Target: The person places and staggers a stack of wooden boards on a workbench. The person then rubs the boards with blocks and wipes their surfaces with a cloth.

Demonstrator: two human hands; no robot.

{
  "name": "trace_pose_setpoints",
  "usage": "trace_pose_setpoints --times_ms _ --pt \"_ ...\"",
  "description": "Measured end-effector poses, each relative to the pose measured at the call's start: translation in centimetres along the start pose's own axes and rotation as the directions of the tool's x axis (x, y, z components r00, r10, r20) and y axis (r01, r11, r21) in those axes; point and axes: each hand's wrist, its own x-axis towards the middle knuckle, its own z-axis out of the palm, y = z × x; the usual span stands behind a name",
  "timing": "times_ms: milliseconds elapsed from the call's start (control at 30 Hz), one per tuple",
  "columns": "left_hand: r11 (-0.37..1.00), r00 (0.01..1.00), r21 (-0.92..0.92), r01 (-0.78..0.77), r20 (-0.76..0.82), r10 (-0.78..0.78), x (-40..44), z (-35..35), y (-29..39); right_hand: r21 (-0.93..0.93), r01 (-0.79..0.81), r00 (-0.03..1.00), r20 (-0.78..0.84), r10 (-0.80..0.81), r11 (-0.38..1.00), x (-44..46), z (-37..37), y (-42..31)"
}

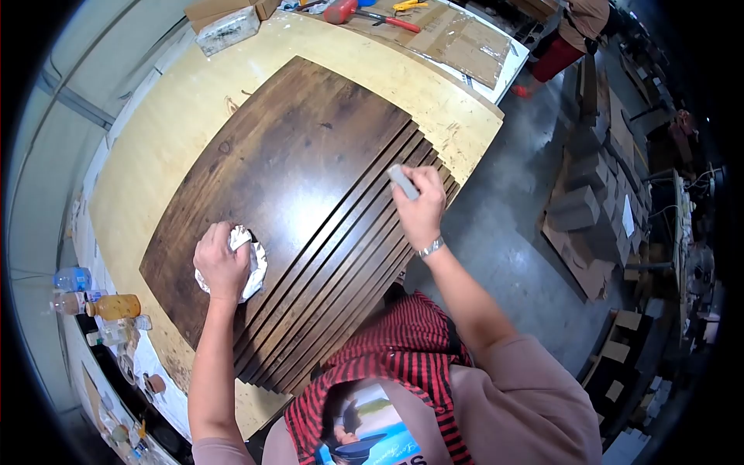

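Note:
Dark brown wooden boards (287,155) lie in a fanned stack before me, the top one broad and glossy, the edges of several others stepped toward my right side. My right hand (421,205) is closed round a small grey block (403,183), held over the stepped edges. On the top board's left part, my left hand (222,262) has its fingers curled onto a crumpled, shiny white thing (254,279) with a roundish outline. Its kind I cannot make out, and the hand covers part of it.
The stack rests on a pale wooden table (132,194). A red mallet (341,11) lies on cardboard (473,50) at the far end. Bottles, one holding amber liquid (118,307), stand at left. Grey stacked pieces (577,203) are on the floor at right; another person (570,39) stands beyond.

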Motion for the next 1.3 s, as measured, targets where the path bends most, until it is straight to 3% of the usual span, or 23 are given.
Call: trace_pose_setpoints --times_ms 67,167,267,333,400,433,467,533,667,733,800,867,933,967,1000,1067,1233,1300 --pt "1.0 1.0 0.002 0.007 0.015 -0.007 0.0 0.0 0.0 -0.078 0.09 0.995 0.051 -0.086 0.993 -0.8 0.4 0.4" --pt "1.0 0.999 0.013 0.014 0.031 -0.015 -0.1 -0.2 -0.1 0.023 0.248 0.938 0.245 -0.246 0.968 -6.3 -0.2 -3.0" --pt "1.0 1.0 0.003 -0.001 0.016 0.001 0.0 0.0 0.0 0.202 0.115 0.897 0.401 -0.189 0.973 -9.3 -0.6 -5.1" --pt "1.0 1.0 -0.013 -0.017 0.001 0.017 -0.1 -0.1 -0.1 0.145 0.239 0.948 0.181 -0.263 0.96 -5.4 0.0 -4.5" --pt "1.0 1.0 -0.002 -0.011 0.007 0.011 -0.1 -0.1 -0.1 0.054 0.196 0.975 0.093 -0.201 0.979 0.5 0.6 -2.2" --pt "1.0 1.0 0.002 -0.008 0.007 0.008 -0.1 -0.1 0.0 0.083 0.092 0.994 0.048 -0.096 0.992 3.1 1.1 -1.4" --pt "1.0 1.0 0.007 -0.001 0.013 0.001 -0.1 0.0 0.0 -0.043 0.113 0.994 -0.003 -0.114 0.993 5.5 1.2 -0.5" --pt "1.0 1.0 0.02 0.015 0.027 -0.015 -0.1 0.0 -0.1 -0.08 0.064 0.997 -0.038 -0.067 0.995 8.7 1.7 1.4" --pt "0.999 0.999 0.019 0.027 0.025 -0.028 0.1 -0.1 0.0 -0.17 0.015 0.998 0.067 -0.004 0.985 6.4 1.5 0.6" --pt "0.999 0.999 0.017 0.031 0.034 -0.031 0.0 -0.1 0.0 -0.054 0.255 0.953 0.179 -0.242 0.965 2.0 1.2 -1.2" --pt "0.999 0.999 0.021 0.032 0.035 -0.033 -0.1 0.0 -0.1 0.159 0.168 0.936 0.283 -0.208 0.973 -0.6 1.0 -2.9" --pt "0.999 0.999 0.028 0.029 0.034 -0.029 -0.2 -0.1 -0.2 0.105 0.218 0.967 0.113 -0.229 0.97 1.9 1.7 -2.0" --pt "0.999 1.0 0.029 0.017 0.026 -0.018 0.0 -0.1 0.0 -0.034 0.103 0.994 0.039 -0.102 0.994 6.5 1.7 -0.8" --pt "0.999 0.999 0.036 0.022 0.033 -0.023 -0.1 -0.1 -0.1 -0.063 0.115 0.993 -0.027 -0.117 0.991 8.4 1.7 0.1" --pt "0.999 0.999 0.029 0.024 0.033 -0.025 -0.1 0.0 0.0 -0.119 0.142 0.988 -0.051 -0.149 0.983 9.7 1.8 0.7" --pt "0.999 0.999 0.02 0.026 0.032 -0.026 -0.1 -0.1 0.0 -0.247 0.154 0.988 0.059 -0.144 0.957 9.2 1.7 1.3" --pt "0.999 0.999 0.02 0.036 0.035 -0.036 0.0 -0.2 0.0 0.129 0.237 0.916 0.302 -0.266 0.963 -0.1 1.0 -3.4" --pt "0.999 0.999 0.016 0.03 0.034 -0.03 0.0 -0.2 0.1 0.099 0.227 0.955 0.17 -0.242 0.969 1.4 1.2 -2.4"
